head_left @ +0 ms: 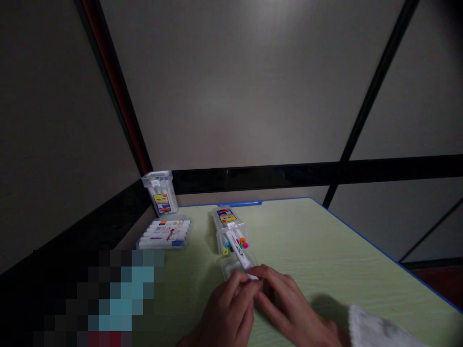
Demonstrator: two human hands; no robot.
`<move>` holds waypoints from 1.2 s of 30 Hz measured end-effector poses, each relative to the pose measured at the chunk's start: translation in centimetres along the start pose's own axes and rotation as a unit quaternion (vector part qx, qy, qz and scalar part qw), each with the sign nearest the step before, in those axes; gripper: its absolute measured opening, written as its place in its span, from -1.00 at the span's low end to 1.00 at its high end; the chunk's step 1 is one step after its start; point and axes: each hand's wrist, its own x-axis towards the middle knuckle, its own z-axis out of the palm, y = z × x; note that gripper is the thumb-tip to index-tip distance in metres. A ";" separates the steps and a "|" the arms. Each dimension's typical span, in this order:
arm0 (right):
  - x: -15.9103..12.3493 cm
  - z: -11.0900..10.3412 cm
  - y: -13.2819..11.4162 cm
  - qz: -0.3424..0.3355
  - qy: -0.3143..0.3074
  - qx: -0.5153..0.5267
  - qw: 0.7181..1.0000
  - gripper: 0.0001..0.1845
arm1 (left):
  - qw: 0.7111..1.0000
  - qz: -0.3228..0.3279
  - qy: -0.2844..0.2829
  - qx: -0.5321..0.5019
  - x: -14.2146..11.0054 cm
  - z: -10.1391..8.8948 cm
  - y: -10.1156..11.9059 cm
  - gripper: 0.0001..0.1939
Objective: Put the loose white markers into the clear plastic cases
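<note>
A white marker (238, 251) points away from me, its near end pinched between the fingertips of my left hand (231, 306) and my right hand (289, 301). Its far end overlaps the mouth of a clear plastic marker box (221, 222) that lies on its side. Inside the box, several markers with coloured ends show, yellow, blue, orange and pink among them. The box's open lid (227, 264) rests on the table, partly behind my fingers. Both hands are closed, with their fingertips meeting at the marker's end.
Left of the box lies a flat clear case of white markers (166, 233). Behind it an upright lidded marker box (161, 195) stands near the wall. The pale green table (325, 250) has a blue edge, and a panelled wall (253, 96) rises behind it.
</note>
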 end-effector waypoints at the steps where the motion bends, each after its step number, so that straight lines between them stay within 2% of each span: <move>1: 0.0 0.0 0.0 0.000 0.000 -0.002 1.000 -0.78 | 1.000 0.001 0.001 0.000 0.0 0.0 0.0 -0.66; 18: -0.4 0.3 0.5 0.014 -0.034 0.010 0.999 -0.79 | 1.000 0.002 -0.004 -0.007 0.1 -0.1 0.1 -0.65; 36: -0.1 0.2 0.4 -0.008 -0.013 0.013 1.000 -0.70 | 1.000 -0.008 -0.017 -0.018 0.2 -0.1 0.1 -0.67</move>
